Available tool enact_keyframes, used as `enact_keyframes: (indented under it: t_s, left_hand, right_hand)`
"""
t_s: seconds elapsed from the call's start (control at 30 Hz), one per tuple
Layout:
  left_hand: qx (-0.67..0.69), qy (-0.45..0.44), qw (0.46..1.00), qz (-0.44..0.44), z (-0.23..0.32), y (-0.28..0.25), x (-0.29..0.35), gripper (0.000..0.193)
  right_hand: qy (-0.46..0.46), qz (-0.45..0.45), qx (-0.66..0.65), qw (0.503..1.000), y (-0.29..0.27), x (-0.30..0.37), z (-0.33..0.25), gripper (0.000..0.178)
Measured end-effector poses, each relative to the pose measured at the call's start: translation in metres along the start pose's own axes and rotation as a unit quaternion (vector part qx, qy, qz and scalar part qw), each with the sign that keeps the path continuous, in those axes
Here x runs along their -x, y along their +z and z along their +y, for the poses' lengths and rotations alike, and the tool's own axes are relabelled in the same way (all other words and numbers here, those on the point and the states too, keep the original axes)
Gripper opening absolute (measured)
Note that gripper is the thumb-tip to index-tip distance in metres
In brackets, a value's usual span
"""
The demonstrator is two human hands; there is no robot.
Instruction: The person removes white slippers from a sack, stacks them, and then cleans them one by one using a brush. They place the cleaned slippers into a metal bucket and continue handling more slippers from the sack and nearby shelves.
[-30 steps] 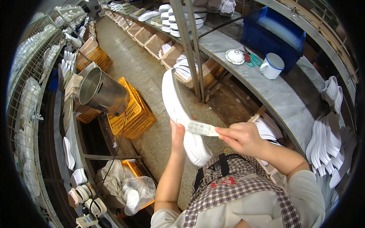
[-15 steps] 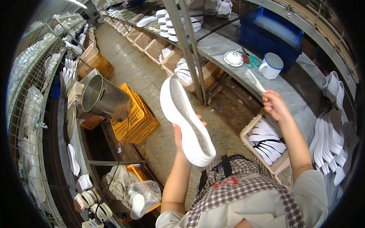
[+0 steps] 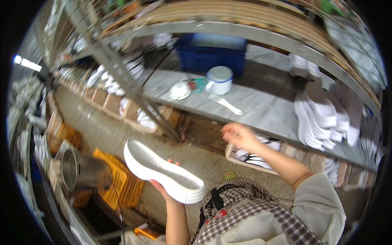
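Observation:
A white shoe sole (image 3: pixel 165 173), its hollow grey upper face turned up, is gripped at its middle by my left hand (image 3: pixel 165 192). Its toe points to the upper left and its heel lies in front of my apron. My right hand (image 3: pixel 241 136), smeared by motion, is in front of the bench edge with loosely bent fingers and nothing visible in them. On the grey bench, beyond that hand, lies a white-handled brush (image 3: pixel 226 105). Close by stand a white mug (image 3: pixel 220 81) with a blue rim, green-handled scissors (image 3: pixel 199 85) and a white lid (image 3: pixel 179 91).
A blue bin (image 3: pixel 210 55) sits at the back of the bench (image 3: pixel 265 106). White soles (image 3: pixel 314 118) are stacked at right. Below is a crate of white parts (image 3: pixel 253 157). A metal post (image 3: pixel 134 94) rises at left, with a steel pot (image 3: pixel 81 169) and yellow crate (image 3: pixel 122 183) beyond.
My right hand has let go of the brush, now lying on the bench, and drawn back from it. The view has turned right; my left hand still holds the sole, now lower left in view.

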State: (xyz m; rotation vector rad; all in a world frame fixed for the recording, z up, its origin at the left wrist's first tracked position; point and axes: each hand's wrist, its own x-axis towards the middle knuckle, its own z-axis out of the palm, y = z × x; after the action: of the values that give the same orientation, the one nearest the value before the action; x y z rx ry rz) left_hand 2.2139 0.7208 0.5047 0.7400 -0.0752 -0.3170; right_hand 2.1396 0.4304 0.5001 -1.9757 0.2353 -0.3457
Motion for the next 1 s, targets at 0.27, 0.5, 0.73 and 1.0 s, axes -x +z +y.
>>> enact_keyframes:
  t_s: [0.27, 0.5, 0.73, 1.0]
  left_hand:
    - [-0.120, -0.070, 0.973, -0.182, -0.066, 0.046, 0.057, 0.096]
    - [-0.033, -0.264, 0.788, -0.555, -0.127, 0.112, 0.156, 0.084]
    - [-0.181, -0.334, 0.738, -0.558, -0.230, 0.162, 0.285, 0.058]
    - [-0.311, -0.510, 0.526, -0.606, -0.367, 0.224, 0.517, 0.024]
  right_hand:
    - [0.271, -0.177, -0.635, 0.702, 0.062, 0.187, -0.041, 0.061]
    - [0.156, 0.145, -0.678, 0.704, 0.007, 0.343, -0.057, 0.050]
    - [0.112, 0.534, -0.509, 0.665, -0.080, 0.581, -0.086, 0.053]
    - [0.080, 0.853, -0.333, 0.395, -0.121, 0.857, -0.099, 0.047]
